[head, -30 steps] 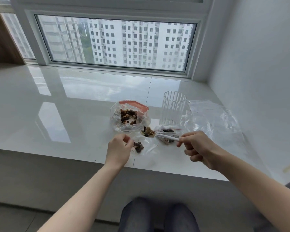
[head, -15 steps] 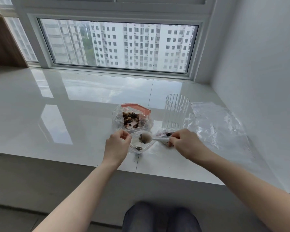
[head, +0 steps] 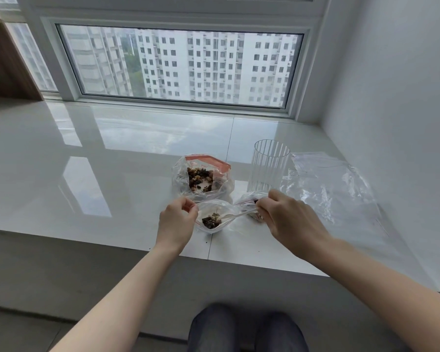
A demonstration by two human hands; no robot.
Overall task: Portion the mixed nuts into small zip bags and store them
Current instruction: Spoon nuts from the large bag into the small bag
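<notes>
— Left hand (head: 176, 219)?
— Pinching the left rim of the small zip bag (head: 212, 217), fingers curled, mouth of the bag held wide. Forearm reaching in from the lower left.

— Right hand (head: 287, 219)?
— Clenched round the handle of a white plastic spoon (head: 235, 216). Bowl of the spoon inside the small zip bag, touching the little heap of mixed nuts (head: 211, 221) at the bottom.

— Location of the bag?
— Resting on the glossy white bench (head: 112, 174), near its front edge, between the two hands.

— Bulk supply?
— Large zip bag (head: 202, 177) with an orange-red seal strip, just behind the small one, mouth open, nuts visible within. Touching or merely beside the small bag: cannot tell.

— Other portions?
— One further small bag (head: 249, 203) with dark contents, partly hidden under the right hand. Sealed or not: cannot tell.

— Remaining items?
— Clear ribbed tumbler (head: 269, 168), upright, right of the large bag. Loose clear plastic bags (head: 333, 191) lying flat, right of the tumbler, near the wall. A few dark crumbs (head: 207, 242) on the bench in front of the small bag. Window (head: 181, 64) behind the bench, apartment blocks outside. Knees in dark trousers (head: 247, 326) at the bottom edge.
</notes>
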